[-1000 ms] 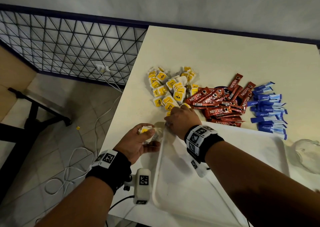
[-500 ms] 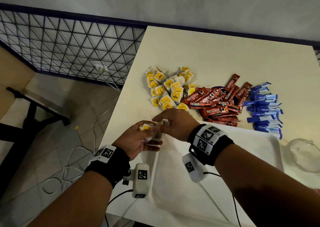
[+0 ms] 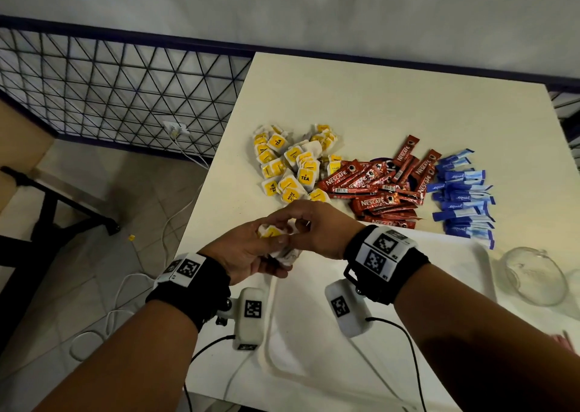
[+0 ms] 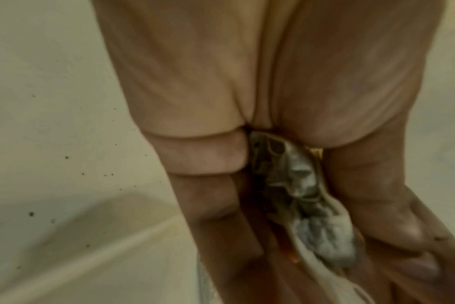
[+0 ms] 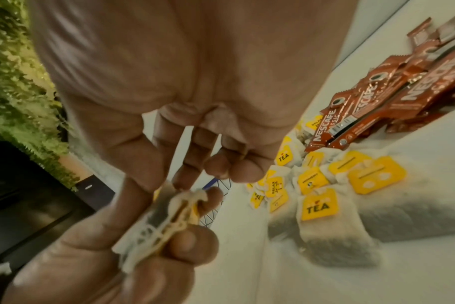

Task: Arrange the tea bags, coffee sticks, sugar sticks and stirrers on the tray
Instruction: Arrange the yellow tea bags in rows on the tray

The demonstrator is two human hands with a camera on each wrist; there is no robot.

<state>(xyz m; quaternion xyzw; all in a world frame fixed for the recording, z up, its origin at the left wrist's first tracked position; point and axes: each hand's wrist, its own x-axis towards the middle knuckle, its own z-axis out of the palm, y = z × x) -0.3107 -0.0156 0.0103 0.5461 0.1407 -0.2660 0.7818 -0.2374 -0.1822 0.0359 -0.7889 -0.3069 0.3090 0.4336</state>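
Observation:
My left hand [image 3: 251, 254] grips a small stack of tea bags [image 3: 274, 234] above the tray's near left corner. My right hand [image 3: 309, 228] meets it from the right, its thumb and fingertips [image 5: 187, 181] pinching the top of a tea bag [image 5: 166, 218] on that stack. The left wrist view shows crumpled tea bags [image 4: 299, 185] squeezed between my fingers. Behind my hands lies a loose pile of yellow-tagged tea bags [image 3: 295, 166], then red coffee sticks [image 3: 376, 188], then blue sugar sticks [image 3: 461, 195]. The white tray [image 3: 483, 254] lies under my forearms.
A glass jar [image 3: 533, 276] lies on its side right of the tray. Something thin and pink [image 3: 565, 339] shows at the right edge. The table's left edge [image 3: 201, 198] drops to a tiled floor with white cables [image 3: 175, 217]. A wire grid fence [image 3: 110, 82] stands behind.
My right hand left the tea bag pile and came back left to meet the left hand, bringing a tea bag onto the held stack. The left hand rose slightly.

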